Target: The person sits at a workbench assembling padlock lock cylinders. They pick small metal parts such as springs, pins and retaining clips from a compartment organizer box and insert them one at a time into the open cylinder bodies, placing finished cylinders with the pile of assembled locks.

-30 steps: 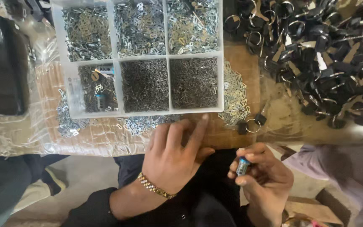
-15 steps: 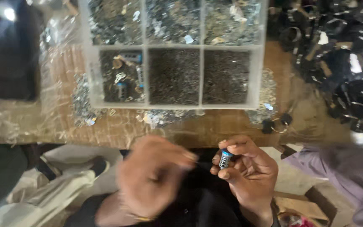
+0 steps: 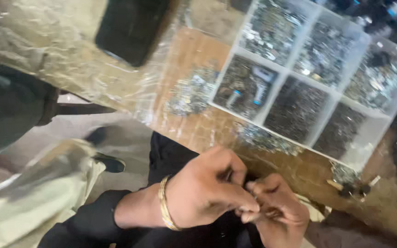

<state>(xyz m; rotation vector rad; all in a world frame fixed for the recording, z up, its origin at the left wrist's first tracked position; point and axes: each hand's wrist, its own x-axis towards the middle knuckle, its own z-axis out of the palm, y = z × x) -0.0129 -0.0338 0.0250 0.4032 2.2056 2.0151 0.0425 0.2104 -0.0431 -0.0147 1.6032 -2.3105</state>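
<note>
My left hand [image 3: 205, 193], a gold bracelet on its wrist, is curled into a fist over my dark lap. Its fingertips press against those of my right hand [image 3: 279, 209]. My right hand's fingers are pinched together. Whatever small part sits between the two hands is hidden by the fingers and blurred. Both hands hover just below the front edge of the wooden table [image 3: 194, 124]. Above them on the table lies a clear compartment box [image 3: 371, 138] filled with small metal parts; one cell holds a few blue-tipped pieces [image 3: 257, 94].
Loose metal bits lie in a pile [image 3: 187, 94] left of the box and along its near side [image 3: 263, 138]. A flat black object [image 3: 129, 27] rests on crinkled plastic sheeting at the back left. Another person's dark trouser leg [image 3: 5, 105] and shoe [image 3: 109, 161] are at left.
The view has swung and tilted, so the box now sits at upper right. My left hand has closed in on my right hand; the blue-tipped part held there is now covered.
</note>
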